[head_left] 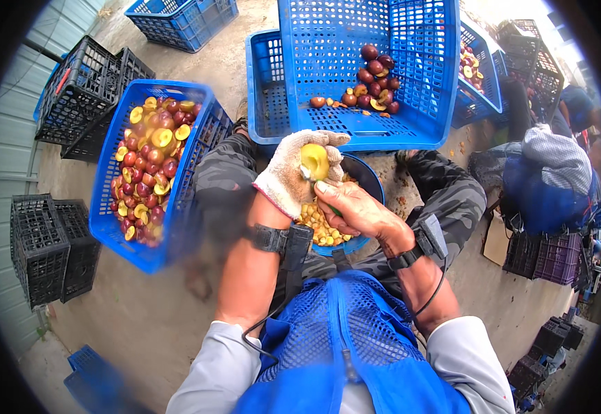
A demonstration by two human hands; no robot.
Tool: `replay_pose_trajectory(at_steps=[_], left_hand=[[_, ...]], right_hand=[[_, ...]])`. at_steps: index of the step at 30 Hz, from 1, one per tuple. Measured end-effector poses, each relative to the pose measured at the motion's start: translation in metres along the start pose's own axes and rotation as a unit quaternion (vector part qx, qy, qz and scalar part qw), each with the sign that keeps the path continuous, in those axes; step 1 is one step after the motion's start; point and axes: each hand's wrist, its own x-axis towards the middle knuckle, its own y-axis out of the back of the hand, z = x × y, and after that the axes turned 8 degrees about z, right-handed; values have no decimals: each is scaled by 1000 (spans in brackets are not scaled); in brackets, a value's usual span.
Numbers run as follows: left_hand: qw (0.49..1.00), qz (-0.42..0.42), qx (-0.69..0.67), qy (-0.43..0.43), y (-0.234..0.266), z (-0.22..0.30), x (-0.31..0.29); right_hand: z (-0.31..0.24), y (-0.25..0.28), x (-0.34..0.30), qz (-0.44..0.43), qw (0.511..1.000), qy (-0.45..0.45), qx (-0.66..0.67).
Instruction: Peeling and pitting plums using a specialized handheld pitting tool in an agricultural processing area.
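My left hand point(281, 171), in a pale knitted glove, is curled around a cut plum point(315, 161) with its yellow flesh turned up. Bare, my right hand point(359, 210) is closed beside it, the thumb at the fruit's lower edge. A bit of a green-handled tool point(335, 211) shows beneath its fingers; the blade, if any, is hidden. Below both hands a round blue bucket point(376, 181) stands between my legs, with many small yellow-brown pieces point(322, 228) in it, apparently plum pits.
A tilted blue crate point(411, 76) ahead holds several whole and cut plums point(377, 79). Another blue crate point(124, 248) at left is full of plum halves point(150, 169). Black crates point(42, 252) stand by the wall. A person point(548, 179) sits at right.
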Motion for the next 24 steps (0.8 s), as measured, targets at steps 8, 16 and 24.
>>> replay_pose_trajectory(at_steps=[8, 16, 24], left_hand=[[894, 212, -14, -395, -4, 19, -34], [457, 493, 209, -711, -11, 39, -99], [766, 328, 284, -474, -14, -24, -62]], right_hand=[[43, 65, -29, 0, 849, 140, -509], [-41, 148, 49, 447, 720, 39, -529], [8, 202, 105, 393, 768, -38, -505]])
